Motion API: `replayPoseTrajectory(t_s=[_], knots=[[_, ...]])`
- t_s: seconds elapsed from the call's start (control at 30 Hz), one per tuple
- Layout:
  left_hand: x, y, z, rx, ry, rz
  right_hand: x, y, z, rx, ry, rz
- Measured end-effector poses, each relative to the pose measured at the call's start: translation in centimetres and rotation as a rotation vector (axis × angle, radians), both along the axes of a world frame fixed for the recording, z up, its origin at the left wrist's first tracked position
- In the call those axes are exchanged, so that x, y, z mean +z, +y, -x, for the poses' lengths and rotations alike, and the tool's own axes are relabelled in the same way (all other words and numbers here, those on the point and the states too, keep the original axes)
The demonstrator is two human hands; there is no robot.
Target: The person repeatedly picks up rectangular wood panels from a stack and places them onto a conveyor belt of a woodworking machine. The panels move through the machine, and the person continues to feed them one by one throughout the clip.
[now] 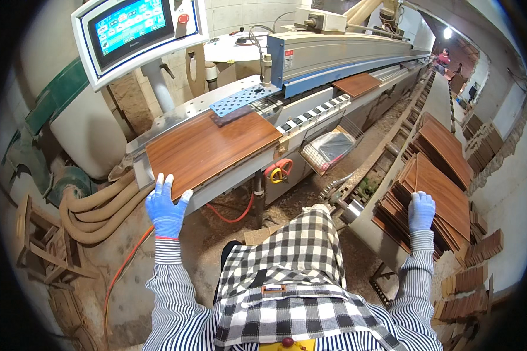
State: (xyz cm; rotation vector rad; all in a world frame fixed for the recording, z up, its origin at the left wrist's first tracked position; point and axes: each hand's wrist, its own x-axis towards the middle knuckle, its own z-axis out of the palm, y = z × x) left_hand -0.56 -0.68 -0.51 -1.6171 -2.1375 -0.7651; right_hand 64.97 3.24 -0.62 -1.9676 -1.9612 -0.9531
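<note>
My left hand point(166, 209), in a blue glove with white fingertips, has its fingers spread at the near left corner of a reddish-brown wood panel point(212, 157) lying on the long machine's infeed bed. A blue perforated plate point(243, 98) sits just beyond that panel, and a second panel point(355, 84) lies farther along the machine. My right hand point(421, 210), also gloved, has its fingers curled on the edge of a fanned stack of similar panels point(439, 202) on the right conveyor. Whether it grips one panel or several is unclear.
A control screen point(130, 32) stands upper left. Orange-handled scissors point(279, 171) hang below the bed beside a wire basket point(331, 149). Hoses point(93, 225) and a wooden stool point(38, 240) are at left. Further panel stacks point(480, 251) lean at right. Another person point(442, 58) is far back.
</note>
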Motion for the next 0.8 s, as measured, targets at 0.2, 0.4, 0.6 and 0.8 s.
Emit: replayPoseTrajectory(t_s=[0.2, 0.4, 0.6, 0.8], knots=[[-0.3, 0.2, 0.2, -0.019, 0.006, -0.025, -3.0, -3.1, -0.2, -0.085, 1.051, -0.167], [0.1, 0.0, 0.1, -0.022, -0.021, -0.005, -3.5, -1.8, -3.6, -0.032, 2.401, -0.443], [0.1, 0.0, -0.2, -0.017, 0.032, -0.049, -3.6, -0.8, -2.0, -0.103, 2.265, -0.614], [0.0, -0.2, 0.2, -0.018, -0.026, 0.007, -3.7, -4.1, 1.9, 0.150, 2.510, -0.211]])
